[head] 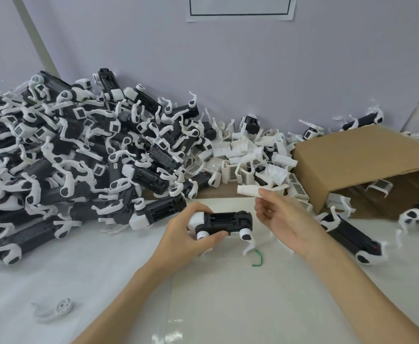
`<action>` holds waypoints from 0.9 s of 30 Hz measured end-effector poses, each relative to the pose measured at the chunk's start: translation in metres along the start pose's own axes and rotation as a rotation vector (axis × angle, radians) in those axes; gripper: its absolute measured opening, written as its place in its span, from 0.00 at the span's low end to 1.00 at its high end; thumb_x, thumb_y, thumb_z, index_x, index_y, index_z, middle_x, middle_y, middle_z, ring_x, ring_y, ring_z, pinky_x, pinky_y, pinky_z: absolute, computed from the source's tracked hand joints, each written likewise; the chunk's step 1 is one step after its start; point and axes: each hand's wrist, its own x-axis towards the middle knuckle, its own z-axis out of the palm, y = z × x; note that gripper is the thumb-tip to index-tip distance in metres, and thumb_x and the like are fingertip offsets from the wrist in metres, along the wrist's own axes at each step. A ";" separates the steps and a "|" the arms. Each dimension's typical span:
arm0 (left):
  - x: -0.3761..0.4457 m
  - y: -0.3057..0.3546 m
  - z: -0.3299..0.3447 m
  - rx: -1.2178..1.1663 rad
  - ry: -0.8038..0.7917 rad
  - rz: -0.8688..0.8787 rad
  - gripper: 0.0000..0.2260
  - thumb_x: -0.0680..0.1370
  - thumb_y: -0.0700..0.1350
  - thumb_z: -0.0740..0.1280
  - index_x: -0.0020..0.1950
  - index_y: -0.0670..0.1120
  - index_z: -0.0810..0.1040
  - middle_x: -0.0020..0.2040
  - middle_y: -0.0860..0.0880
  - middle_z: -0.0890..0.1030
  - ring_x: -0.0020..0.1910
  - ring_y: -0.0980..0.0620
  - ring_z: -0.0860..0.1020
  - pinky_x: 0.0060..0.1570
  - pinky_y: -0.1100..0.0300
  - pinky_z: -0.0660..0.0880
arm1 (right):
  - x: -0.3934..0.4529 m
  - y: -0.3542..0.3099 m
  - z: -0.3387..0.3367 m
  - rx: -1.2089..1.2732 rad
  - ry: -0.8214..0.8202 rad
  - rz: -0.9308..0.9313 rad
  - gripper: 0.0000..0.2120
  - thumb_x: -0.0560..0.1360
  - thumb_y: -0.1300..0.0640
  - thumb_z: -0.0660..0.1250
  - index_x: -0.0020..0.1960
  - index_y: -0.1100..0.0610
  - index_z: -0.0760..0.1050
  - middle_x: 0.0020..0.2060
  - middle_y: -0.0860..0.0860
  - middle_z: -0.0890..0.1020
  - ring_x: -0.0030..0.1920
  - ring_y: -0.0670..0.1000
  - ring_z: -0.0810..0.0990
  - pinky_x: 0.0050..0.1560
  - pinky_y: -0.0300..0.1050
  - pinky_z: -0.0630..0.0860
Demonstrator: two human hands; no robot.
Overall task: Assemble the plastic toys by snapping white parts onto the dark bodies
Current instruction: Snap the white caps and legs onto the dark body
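— What have you got in hand just now?

— My left hand point(191, 234) has its grip curled round a dark body point(224, 222), thumb along its near edge, holding it just above the tabletop point(104, 264) with the open cavity facing up at me. It already carries white legs at its corners.

— And the other hand?

— My right hand point(277, 217) pinches a white part point(249, 189) at the fingertips, up and a little beyond the body, not yet touching it. The remaining fingers hang loose.

— So which step is this?

— I judge it the bringing-together: part picked, body steadied, nothing snapped so far.

— What does the next move want?

— The white part turned to match the open cavity, lowered square onto it, then pressed until it seats. My left must hold firm so the body does not roll on its legs.

— Where did the part come from?

— Most likely the heap of white parts point(253, 155) beside the cardboard box point(367, 155). The heap of toys point(79, 150) lies to my left.
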 end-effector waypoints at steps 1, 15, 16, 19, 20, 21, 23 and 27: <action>0.000 0.000 0.000 0.000 -0.001 0.002 0.21 0.73 0.52 0.82 0.60 0.50 0.77 0.45 0.51 0.83 0.31 0.44 0.81 0.32 0.48 0.81 | -0.001 0.000 0.001 0.022 -0.005 -0.003 0.19 0.68 0.57 0.76 0.57 0.62 0.79 0.46 0.55 0.84 0.45 0.50 0.84 0.48 0.42 0.80; -0.002 0.007 -0.002 0.014 -0.039 0.029 0.34 0.66 0.49 0.87 0.66 0.56 0.74 0.57 0.57 0.83 0.53 0.53 0.84 0.42 0.57 0.83 | -0.027 0.026 0.030 -1.262 -0.185 -0.633 0.15 0.77 0.48 0.75 0.63 0.46 0.81 0.56 0.42 0.78 0.62 0.44 0.74 0.66 0.40 0.69; -0.002 0.007 -0.002 0.010 -0.040 0.030 0.33 0.66 0.48 0.87 0.66 0.55 0.74 0.56 0.57 0.83 0.51 0.53 0.84 0.41 0.58 0.82 | -0.028 0.026 0.032 -1.295 -0.192 -0.623 0.16 0.78 0.48 0.74 0.64 0.47 0.81 0.57 0.41 0.80 0.62 0.44 0.73 0.67 0.45 0.70; -0.003 0.009 -0.001 0.012 -0.043 0.032 0.33 0.67 0.47 0.87 0.65 0.54 0.74 0.56 0.57 0.83 0.50 0.52 0.83 0.42 0.58 0.82 | -0.030 0.020 0.031 -1.373 -0.215 -0.593 0.16 0.79 0.47 0.72 0.66 0.47 0.79 0.55 0.35 0.79 0.62 0.45 0.73 0.66 0.50 0.70; -0.003 0.009 -0.001 0.015 -0.043 0.033 0.32 0.67 0.47 0.87 0.65 0.54 0.74 0.56 0.56 0.83 0.50 0.52 0.83 0.43 0.58 0.82 | -0.031 0.019 0.031 -1.388 -0.221 -0.576 0.16 0.80 0.46 0.71 0.66 0.46 0.78 0.53 0.34 0.78 0.61 0.45 0.73 0.66 0.50 0.71; -0.003 0.009 -0.001 0.018 -0.042 0.035 0.32 0.67 0.46 0.87 0.65 0.54 0.74 0.56 0.55 0.83 0.50 0.52 0.83 0.44 0.58 0.82 | -0.031 0.018 0.030 -1.403 -0.223 -0.550 0.15 0.79 0.45 0.71 0.65 0.45 0.78 0.52 0.33 0.77 0.59 0.46 0.73 0.65 0.49 0.71; -0.004 0.010 0.000 0.024 -0.045 0.043 0.30 0.68 0.44 0.86 0.65 0.53 0.74 0.56 0.55 0.83 0.50 0.52 0.83 0.46 0.57 0.82 | -0.032 0.017 0.030 -1.421 -0.236 -0.483 0.15 0.79 0.42 0.71 0.63 0.43 0.76 0.50 0.37 0.78 0.56 0.47 0.76 0.61 0.48 0.74; -0.006 0.011 0.002 0.067 -0.045 0.064 0.27 0.70 0.43 0.84 0.64 0.52 0.75 0.55 0.55 0.83 0.48 0.55 0.82 0.45 0.59 0.81 | -0.032 0.006 0.024 -1.308 -0.301 -0.367 0.13 0.77 0.44 0.74 0.58 0.42 0.76 0.50 0.40 0.84 0.51 0.42 0.82 0.52 0.44 0.79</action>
